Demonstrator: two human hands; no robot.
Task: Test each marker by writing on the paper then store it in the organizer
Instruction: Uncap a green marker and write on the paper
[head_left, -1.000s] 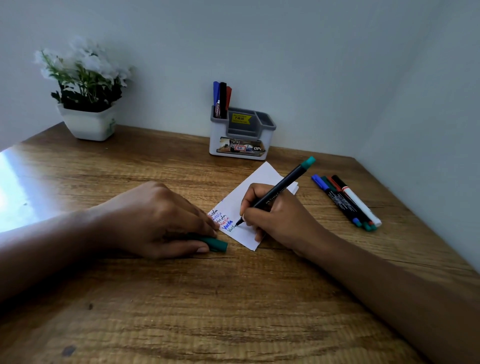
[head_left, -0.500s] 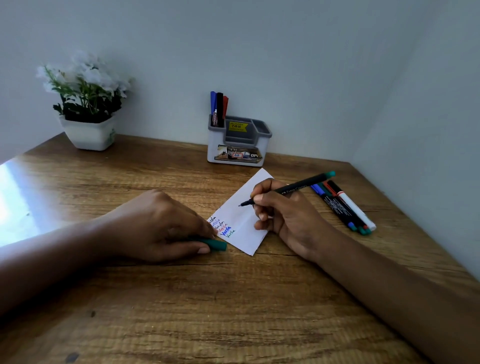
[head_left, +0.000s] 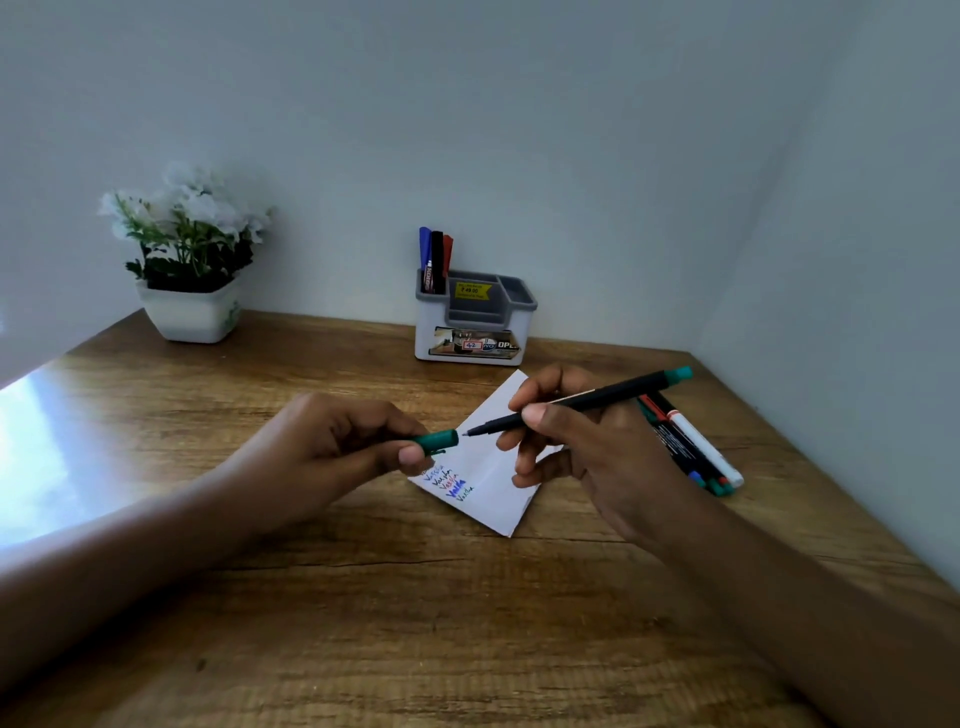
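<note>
Above the white rectangular paper (head_left: 496, 512), we are pinching a stubby green cap (head_left: 439, 439) in our left hand (head_left: 332, 447) and gripping the slim black marker (head_left: 613, 393) in our right hand (head_left: 587, 457), tip just beside the cap. Behind the paper, the boxy plastic organizer (head_left: 431, 335) is standing.

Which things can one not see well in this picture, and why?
Head view:
- Words on the paper: too small to read; the left hand covers the top line.
- Cap: its rear end is hidden in the left hand's fingers.
- Markers on the table: far ends partly behind the right hand and its marker; count unclear.
- Markers in the organizer: lower parts hidden by its wall.
</note>
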